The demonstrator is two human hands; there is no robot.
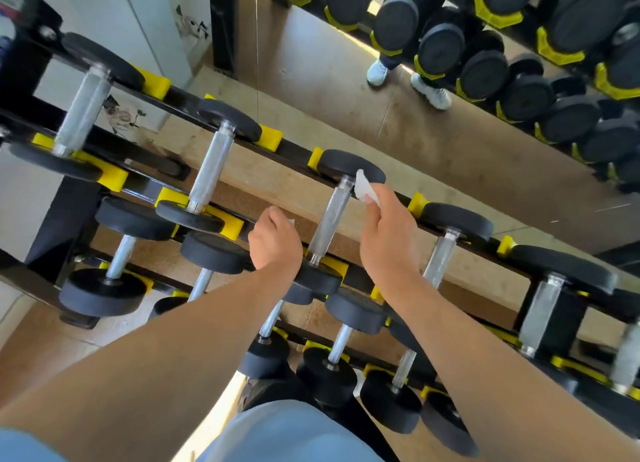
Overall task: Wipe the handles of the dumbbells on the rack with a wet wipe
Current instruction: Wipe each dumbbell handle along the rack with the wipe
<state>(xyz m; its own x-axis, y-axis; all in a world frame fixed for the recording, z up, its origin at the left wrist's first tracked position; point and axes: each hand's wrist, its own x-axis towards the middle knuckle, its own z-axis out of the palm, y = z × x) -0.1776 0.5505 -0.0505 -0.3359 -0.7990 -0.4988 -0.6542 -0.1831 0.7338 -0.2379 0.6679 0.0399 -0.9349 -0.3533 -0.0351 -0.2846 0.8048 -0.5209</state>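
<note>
A black rack point(294, 150) with yellow cradles carries several dumbbells in tiers. My right hand point(384, 233) pinches a white wet wipe point(363, 186) against the far end of the knurled steel handle point(330, 219) of a top-tier dumbbell, just under its black head point(349, 165). To the left of that handle my left hand point(273, 240) hovers with its fingers curled; a sliver of white shows past the knuckles, and what it is cannot be made out. Other steel handles point(211, 171) point(83, 110) lie to the left, and more lie to the right.
A wall mirror point(450, 132) behind the rack reflects more dumbbells and a person's white shoes point(377, 74). Lower tiers of smaller dumbbells point(332, 357) lie beneath my forearms. A white wall is at the left, and brown floor shows through the rack.
</note>
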